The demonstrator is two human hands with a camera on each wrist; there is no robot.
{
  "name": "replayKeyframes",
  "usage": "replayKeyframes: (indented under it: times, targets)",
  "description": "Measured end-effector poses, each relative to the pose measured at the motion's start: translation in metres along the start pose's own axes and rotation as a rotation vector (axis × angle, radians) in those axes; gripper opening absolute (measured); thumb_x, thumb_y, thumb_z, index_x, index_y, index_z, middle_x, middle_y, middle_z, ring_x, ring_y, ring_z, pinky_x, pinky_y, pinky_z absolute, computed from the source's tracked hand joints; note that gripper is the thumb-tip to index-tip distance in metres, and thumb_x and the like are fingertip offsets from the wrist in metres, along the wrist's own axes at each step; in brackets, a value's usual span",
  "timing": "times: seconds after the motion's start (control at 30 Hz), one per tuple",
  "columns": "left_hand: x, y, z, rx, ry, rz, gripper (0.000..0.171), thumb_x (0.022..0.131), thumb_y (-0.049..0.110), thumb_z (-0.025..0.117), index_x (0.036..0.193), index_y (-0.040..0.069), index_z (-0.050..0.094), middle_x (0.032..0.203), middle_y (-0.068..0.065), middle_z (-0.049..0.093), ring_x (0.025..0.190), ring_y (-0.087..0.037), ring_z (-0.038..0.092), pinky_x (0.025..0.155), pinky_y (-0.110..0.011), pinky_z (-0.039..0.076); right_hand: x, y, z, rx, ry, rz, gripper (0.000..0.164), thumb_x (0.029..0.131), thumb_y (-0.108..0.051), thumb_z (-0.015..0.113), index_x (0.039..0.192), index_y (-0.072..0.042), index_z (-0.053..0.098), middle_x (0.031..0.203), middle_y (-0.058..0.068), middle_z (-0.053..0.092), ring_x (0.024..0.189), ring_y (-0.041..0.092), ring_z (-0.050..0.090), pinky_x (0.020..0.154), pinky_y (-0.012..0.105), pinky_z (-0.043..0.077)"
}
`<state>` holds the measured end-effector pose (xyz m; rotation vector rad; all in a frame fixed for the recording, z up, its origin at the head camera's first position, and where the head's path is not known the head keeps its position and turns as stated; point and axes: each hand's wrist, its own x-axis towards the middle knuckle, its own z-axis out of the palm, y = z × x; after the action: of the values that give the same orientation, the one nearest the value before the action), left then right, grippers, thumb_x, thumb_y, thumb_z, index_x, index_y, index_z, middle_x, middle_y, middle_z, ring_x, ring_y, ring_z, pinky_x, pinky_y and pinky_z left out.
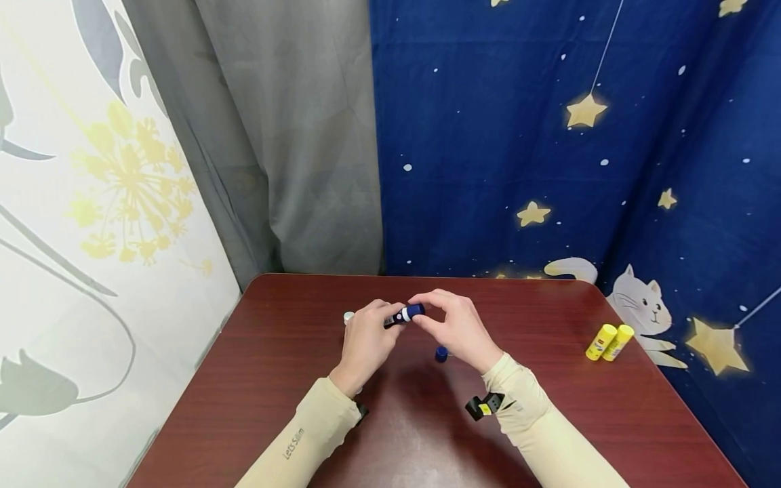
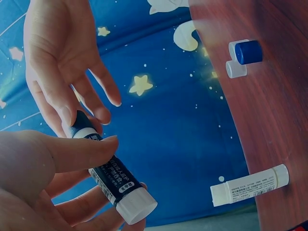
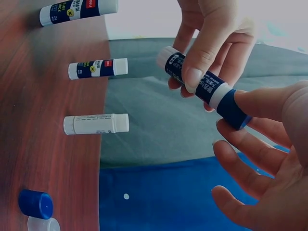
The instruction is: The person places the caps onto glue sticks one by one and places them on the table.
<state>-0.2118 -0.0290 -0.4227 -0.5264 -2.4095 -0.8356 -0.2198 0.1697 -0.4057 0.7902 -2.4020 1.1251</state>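
Note:
My left hand [image 1: 366,342] grips a navy glue stick [image 2: 113,168] round its labelled body, thumb along one side. Its white base is at the end away from my right hand. Onto the other end fits a blue cap [image 3: 233,109], with a white band beside it. My right hand [image 1: 456,330] pinches this cap between thumb and fingers, its other fingers spread. Both hands are above the table, with the stick slanted between them.
Two navy glue sticks [image 3: 98,68] and a white one [image 3: 96,123] stand on the brown table [image 1: 421,420]. Loose caps, a blue one [image 1: 441,354] and whitish ones [image 2: 236,69], lie near the right hand. Two yellow glue sticks [image 1: 601,342] stand at the right edge.

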Motion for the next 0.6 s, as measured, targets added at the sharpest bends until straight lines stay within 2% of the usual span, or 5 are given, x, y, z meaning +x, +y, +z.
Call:
replayKeyframes:
  times: [0.23,0.47,0.6]
  targets:
    - [-0.0001,0.0013,0.0003,0.0,-0.022,-0.016,0.032,0.081,0.016,0.086,0.112,0.019,0.079,0.089,0.003,0.066,0.076,-0.014,0.064,0.067,-0.033,0.054,-0.0005,0.0024,0.0016,-0.004,-0.001,-0.001,0.028,0.091,-0.023,0.078,0.116,-0.031,0.072,0.109,-0.016,0.069,0.1,0.004,0.063,0.084,0.034,0.052]
    - [-0.0005,0.0008,0.0014,0.013,-0.024,-0.011,0.032,0.081,0.016,0.087,0.112,0.019,0.079,0.091,0.003,0.067,0.078,-0.016,0.065,0.068,-0.034,0.055,-0.0008,0.0033,0.0031,-0.013,-0.007,-0.004,0.027,0.091,-0.022,0.078,0.117,-0.02,0.074,0.108,-0.015,0.069,0.099,0.004,0.063,0.084,0.034,0.052]
    - [-0.0006,0.0003,0.0017,0.014,-0.018,-0.002,0.032,0.081,0.016,0.087,0.111,0.019,0.079,0.092,0.003,0.067,0.078,-0.016,0.066,0.067,-0.034,0.055,-0.0009,0.0036,0.0041,-0.019,-0.009,0.003,0.027,0.091,-0.023,0.078,0.117,-0.02,0.074,0.108,-0.015,0.069,0.099,0.004,0.063,0.083,0.034,0.052]
